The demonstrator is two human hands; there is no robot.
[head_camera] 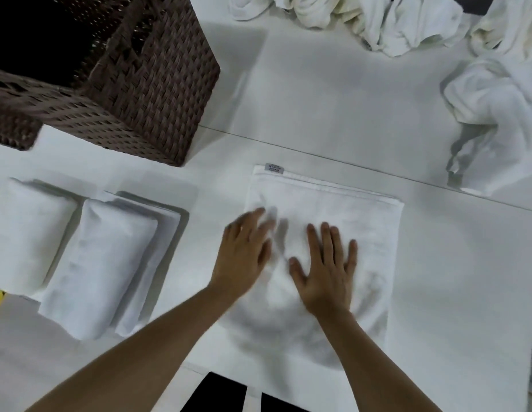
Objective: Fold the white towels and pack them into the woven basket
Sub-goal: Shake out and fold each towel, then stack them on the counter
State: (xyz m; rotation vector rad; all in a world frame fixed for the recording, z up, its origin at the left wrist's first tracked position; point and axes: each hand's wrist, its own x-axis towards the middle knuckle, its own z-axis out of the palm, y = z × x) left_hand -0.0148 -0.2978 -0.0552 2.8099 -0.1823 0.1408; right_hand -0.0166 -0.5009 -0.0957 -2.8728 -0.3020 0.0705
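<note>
A white towel lies flat on the white table in front of me, with a small grey label at its far left corner. My left hand rests flat on the towel's left part, fingers straight and blurred. Beside it, my right hand presses palm down on the towel's middle with fingers spread. To the left lie two folded white towels, one further left. The brown woven basket stands at the far left, its inside dark.
Several crumpled white towels are heaped along the far edge and at the right of the table. A second woven piece shows at the left edge. The table's near edge runs just below the flat towel.
</note>
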